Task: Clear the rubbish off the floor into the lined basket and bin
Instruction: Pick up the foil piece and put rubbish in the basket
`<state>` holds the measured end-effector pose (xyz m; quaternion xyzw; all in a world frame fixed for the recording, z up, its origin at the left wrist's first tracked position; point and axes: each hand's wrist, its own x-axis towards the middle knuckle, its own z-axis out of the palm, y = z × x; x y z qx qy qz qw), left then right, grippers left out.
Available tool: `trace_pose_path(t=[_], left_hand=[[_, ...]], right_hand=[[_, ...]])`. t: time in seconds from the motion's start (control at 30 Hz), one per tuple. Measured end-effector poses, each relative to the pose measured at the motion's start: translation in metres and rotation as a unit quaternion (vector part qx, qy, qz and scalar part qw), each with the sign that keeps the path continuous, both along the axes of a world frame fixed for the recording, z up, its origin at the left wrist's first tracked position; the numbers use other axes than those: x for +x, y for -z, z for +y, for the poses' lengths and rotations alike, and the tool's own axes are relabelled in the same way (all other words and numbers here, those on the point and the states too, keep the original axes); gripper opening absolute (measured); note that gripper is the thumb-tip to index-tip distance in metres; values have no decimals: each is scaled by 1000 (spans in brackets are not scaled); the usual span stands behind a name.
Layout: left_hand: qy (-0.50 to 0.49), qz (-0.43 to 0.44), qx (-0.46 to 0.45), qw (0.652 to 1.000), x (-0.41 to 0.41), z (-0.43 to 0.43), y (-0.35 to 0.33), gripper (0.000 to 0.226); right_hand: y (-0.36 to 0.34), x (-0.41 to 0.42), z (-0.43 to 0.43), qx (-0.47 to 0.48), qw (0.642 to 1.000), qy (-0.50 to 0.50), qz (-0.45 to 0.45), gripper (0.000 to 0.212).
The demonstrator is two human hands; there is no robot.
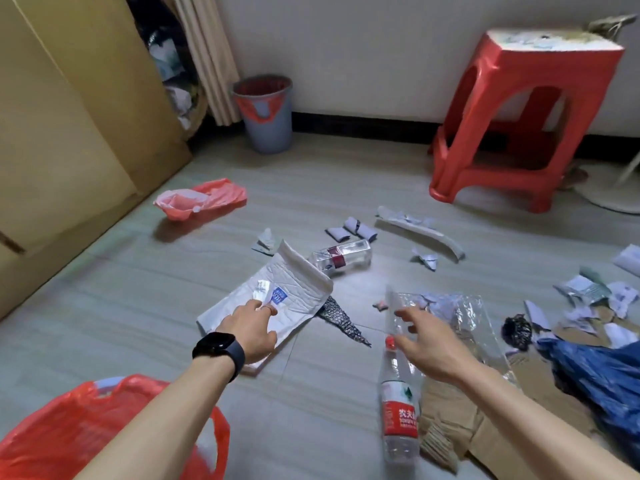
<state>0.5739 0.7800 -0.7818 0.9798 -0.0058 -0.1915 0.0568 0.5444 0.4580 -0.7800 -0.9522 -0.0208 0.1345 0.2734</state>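
Left hand [252, 332], black watch [218, 349] on the wrist, is down on the white padded envelope [294, 292] lying on the floor [156, 306]. Its fingers are partly bent, tips at the blue-printed label; cannot tell if they pinch the label or only press on it. Right hand [426, 337] is spread wide with the thumb well apart from the fingers. The fingertips are at the raised edge of a clear plastic wrap [467, 317] and are not closed round it. A plastic water bottle [398, 414] with red cap and red label lies just below the right hand, partly on flat cardboard [460, 424]. A clear glass bottle [343, 258] lies on its side just beyond the envelope. Paper scraps [353, 228] are scattered between the bottles and the red stool [512, 109]. A pink bag [201, 199] lies near the cardboard boxes [69, 133]. The red-lined basket [69, 434] is at lower left under the left forearm. The grey bin [266, 129] with red liner stands by the far wall. A blue bag [606, 382] lies at right.
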Motion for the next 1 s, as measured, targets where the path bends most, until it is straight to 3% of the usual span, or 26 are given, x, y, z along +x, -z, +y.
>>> trace_pose_path(t=[0.37,0.53,0.63,0.7,0.77,0.8,0.83,1.0], left_hand=[[-63,67,43,995,120,37,131,65],[-51,93,31,994,148,45,163,71],[-30,79,49,995,147,42,175,61],[-33,57,82,994,140,40,178,55],[-47,67,103,991,134,41,176,54],[-57,77,112,989,132,43,175,54],[-72,85,122,986,129,47,173,55],[-137,80,127,979,110,62,168,50]], right_hand=[[148,144,41,-213,967,-50,129,72],[175,144,43,-298,947,-108,45,36],[182,142,41,-205,976,-76,-1,22],[178,143,47,-26,998,56,26,17],[173,147,58,154,973,153,72,6],[173,147,65,190,966,150,89,6],[177,147,73,191,969,123,96,7],[191,140,113,-5,996,-74,42,11]])
